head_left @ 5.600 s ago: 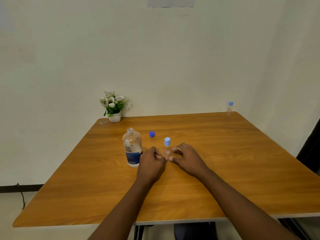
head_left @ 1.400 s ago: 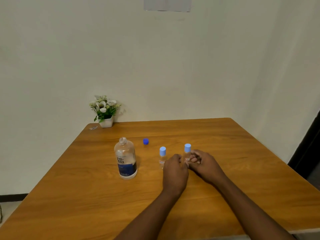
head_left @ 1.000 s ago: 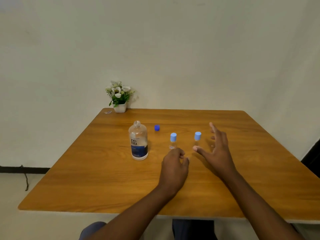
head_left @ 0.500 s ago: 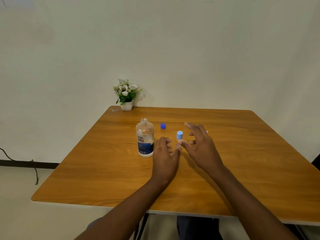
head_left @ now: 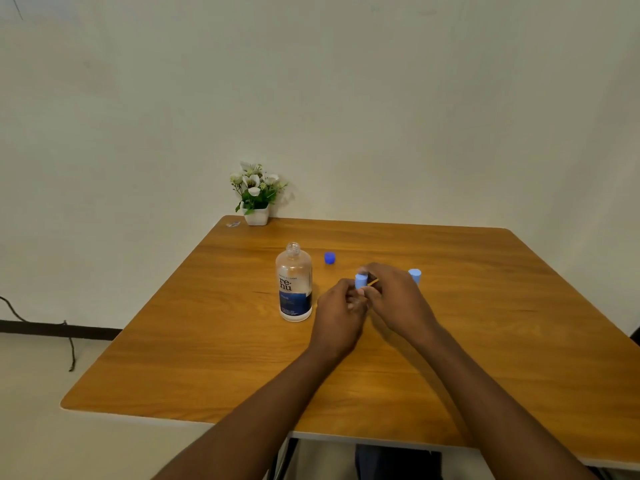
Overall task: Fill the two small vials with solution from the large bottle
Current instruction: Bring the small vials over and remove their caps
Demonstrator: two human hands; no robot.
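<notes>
Against a plain pale wall stands a square wooden worktop [head_left: 207, 341], seen from above and in front by the person seated at it. Two bare forearms reach in from the bottom edge and meet near the middle of the wood.

Left of where they meet, a large clear bottle [head_left: 294, 285] with a dark blue label stands upright, its neck uncapped. It holds little that can be seen above the label. At the back left corner sits a small white pot of white flowers [head_left: 256, 199], close to the wall.

The left hand [head_left: 337, 320] is curled, knuckles up, around the lower body of the first vial [head_left: 361, 281], hiding most of it. The right hand [head_left: 398, 299] comes in from the other side, back of the hand up, its fingers bent around the vial's light blue cap. The two hands touch each other.

Just behind the right hand, the second vial [head_left: 414, 276] stands on the wood, only its light blue cap showing. A small dark blue bottle cap [head_left: 330, 258] lies by itself behind the hands, just right of the bottle's neck.
</notes>
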